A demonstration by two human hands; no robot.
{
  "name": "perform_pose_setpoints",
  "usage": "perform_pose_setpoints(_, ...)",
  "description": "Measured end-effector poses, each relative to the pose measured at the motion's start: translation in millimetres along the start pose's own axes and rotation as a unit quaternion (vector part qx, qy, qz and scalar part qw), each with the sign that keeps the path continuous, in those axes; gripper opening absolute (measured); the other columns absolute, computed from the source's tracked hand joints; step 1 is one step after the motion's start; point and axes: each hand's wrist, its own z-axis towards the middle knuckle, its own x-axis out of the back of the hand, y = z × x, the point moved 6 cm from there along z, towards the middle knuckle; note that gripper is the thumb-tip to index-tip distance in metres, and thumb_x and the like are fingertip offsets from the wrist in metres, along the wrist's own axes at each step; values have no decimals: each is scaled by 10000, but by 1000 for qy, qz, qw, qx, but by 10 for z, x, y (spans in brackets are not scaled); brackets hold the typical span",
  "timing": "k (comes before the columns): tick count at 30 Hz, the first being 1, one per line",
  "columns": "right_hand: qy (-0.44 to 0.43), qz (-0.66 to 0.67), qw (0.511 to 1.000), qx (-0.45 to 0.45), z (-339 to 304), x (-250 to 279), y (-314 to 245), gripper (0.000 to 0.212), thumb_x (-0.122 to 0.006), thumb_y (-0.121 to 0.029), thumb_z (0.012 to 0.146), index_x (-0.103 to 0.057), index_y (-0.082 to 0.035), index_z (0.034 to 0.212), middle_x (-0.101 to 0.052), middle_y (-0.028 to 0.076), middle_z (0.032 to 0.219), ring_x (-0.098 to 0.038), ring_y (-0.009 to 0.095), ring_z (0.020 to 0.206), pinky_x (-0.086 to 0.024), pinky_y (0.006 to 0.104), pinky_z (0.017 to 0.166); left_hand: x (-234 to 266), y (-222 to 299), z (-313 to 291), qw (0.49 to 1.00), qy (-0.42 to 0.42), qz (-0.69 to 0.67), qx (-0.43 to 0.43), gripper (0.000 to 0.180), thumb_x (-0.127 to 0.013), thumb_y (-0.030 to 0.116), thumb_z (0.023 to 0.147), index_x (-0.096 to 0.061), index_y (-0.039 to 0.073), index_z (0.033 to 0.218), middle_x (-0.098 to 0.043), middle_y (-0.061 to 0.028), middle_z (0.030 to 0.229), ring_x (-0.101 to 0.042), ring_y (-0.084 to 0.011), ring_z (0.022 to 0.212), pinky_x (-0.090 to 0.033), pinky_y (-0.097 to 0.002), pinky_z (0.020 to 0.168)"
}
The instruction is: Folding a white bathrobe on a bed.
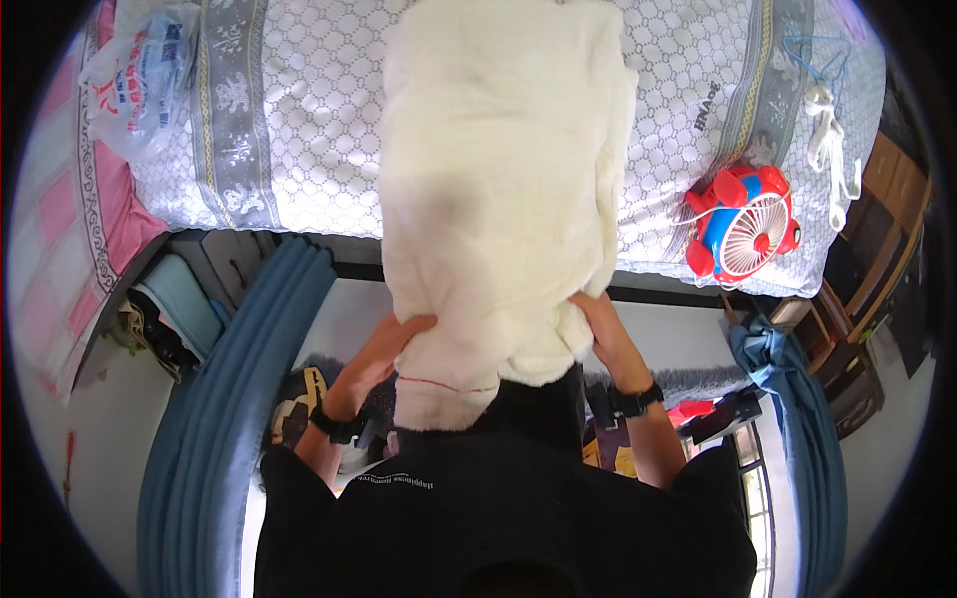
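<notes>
A long cream fleecy cloth lies over the bed and hangs off its near edge toward me; whether it is a blanket or a garment I cannot tell. Its near end is bunched, and one flap with a thin reddish line droops lowest. My left hand grips the left side of this end, most of its fingers tucked behind the cloth. On the opposite side my right hand holds the edge, with its fingers partly hidden in the folds.
The bed has a white and grey patterned cover. A red and blue toy-shaped fan sits near its right edge, beside a white cord and a blue hanger. A plastic bag lies far left. Blue curtains hang at both sides.
</notes>
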Motion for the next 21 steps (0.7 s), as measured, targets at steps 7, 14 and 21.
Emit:
perform_pose_setpoints(7, 30, 68, 992, -99, -424, 102, 7, 594, -576, -132, 856, -276, 16, 1348, -485, 167, 1261, -561, 249, 1064, -478, 344, 893, -137, 257, -449, 985, 51, -164, 2, 459, -550, 102, 869, -408, 4, 1295, -566, -134, 1166, -588, -194, 1018, -485, -327, 873)
perform_pose_setpoints(14, 23, 107, 994, 14, -537, -119, -778, 587, -457, -31, 875, -206, -49, 1405, -424, 183, 1325, -509, 264, 1155, -440, 366, 953, -91, 869, -423, 975, -25, -86, -204, 362, -470, 152, 929, -462, 1, 1258, -590, -131, 1127, -595, -168, 993, -508, -290, 817)
perform_pose_setpoints(21, -20, 142, 984, 105, -129, -127, -1592, 470, -412, -319, 947, -372, -57, 1335, -505, 127, 1261, -513, 236, 1139, -419, 373, 977, -612, 2007, 82, 924, -152, -227, -269, 406, -317, 275, 973, -404, 56, 1303, -479, -161, 1272, -515, -262, 1114, -453, -378, 905)
